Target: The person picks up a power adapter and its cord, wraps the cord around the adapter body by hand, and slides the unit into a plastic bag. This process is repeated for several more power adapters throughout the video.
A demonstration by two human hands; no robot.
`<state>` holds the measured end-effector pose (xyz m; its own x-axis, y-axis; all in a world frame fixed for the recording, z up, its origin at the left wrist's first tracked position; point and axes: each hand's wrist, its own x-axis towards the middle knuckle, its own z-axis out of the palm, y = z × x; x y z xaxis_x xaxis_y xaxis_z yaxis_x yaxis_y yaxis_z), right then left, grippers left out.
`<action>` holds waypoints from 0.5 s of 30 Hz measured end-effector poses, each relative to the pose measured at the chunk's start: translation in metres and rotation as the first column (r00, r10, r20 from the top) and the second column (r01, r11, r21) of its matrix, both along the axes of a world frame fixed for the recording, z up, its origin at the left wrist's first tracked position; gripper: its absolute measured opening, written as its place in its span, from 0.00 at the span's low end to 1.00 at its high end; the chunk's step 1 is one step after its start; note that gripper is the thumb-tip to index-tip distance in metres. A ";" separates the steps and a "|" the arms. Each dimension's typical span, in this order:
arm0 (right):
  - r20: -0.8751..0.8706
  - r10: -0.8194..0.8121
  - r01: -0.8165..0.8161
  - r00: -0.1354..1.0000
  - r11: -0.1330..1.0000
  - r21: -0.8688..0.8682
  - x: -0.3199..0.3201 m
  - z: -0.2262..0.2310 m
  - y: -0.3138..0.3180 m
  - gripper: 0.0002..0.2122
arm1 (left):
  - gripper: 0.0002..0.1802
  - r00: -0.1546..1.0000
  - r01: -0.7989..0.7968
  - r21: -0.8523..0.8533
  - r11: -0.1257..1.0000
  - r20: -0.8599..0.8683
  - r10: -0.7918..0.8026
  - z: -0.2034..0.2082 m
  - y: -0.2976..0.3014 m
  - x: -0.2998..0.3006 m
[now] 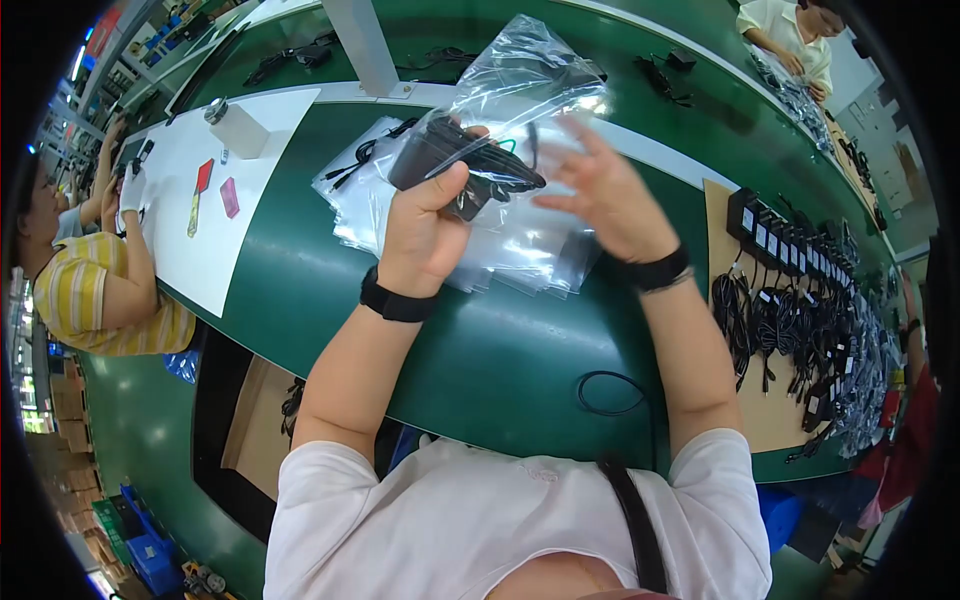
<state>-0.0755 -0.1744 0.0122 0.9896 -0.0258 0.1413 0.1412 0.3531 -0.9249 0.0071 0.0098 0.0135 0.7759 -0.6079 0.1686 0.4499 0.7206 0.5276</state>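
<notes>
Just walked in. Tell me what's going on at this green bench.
A person in a white shirt holds a black power adapter with its coiled black cord in the left hand, raised above the green work surface. The right hand, fingers spread, is at a clear plastic bag held up around it. A stack of clear plastic bags lies beneath. More black adapters with cords sit on a brown board to the right. Other people work nearby.
</notes>
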 end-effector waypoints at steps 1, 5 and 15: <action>-0.084 -0.081 0.085 0.993 0.995 0.054 0.002 -0.001 0.018 0.26 | 0.25 1.000 0.008 -0.023 1.000 -0.009 -0.008 -0.001 -0.001 -0.001; -0.082 -0.293 0.304 0.953 0.921 0.242 0.001 -0.008 0.047 0.15 | 0.25 0.997 -0.028 0.008 1.000 0.071 0.027 -0.001 -0.006 -0.011; 0.047 -0.345 0.318 0.938 0.903 0.289 -0.005 0.009 0.052 0.22 | 0.29 0.991 -0.043 0.054 0.998 0.131 0.035 -0.002 -0.005 -0.013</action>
<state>-0.0801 -0.1225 0.0217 0.8995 -0.4007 0.1740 0.3760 0.5073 -0.7754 -0.0059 0.0050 0.0113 0.7729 -0.5890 0.2361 0.3468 0.7037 0.6202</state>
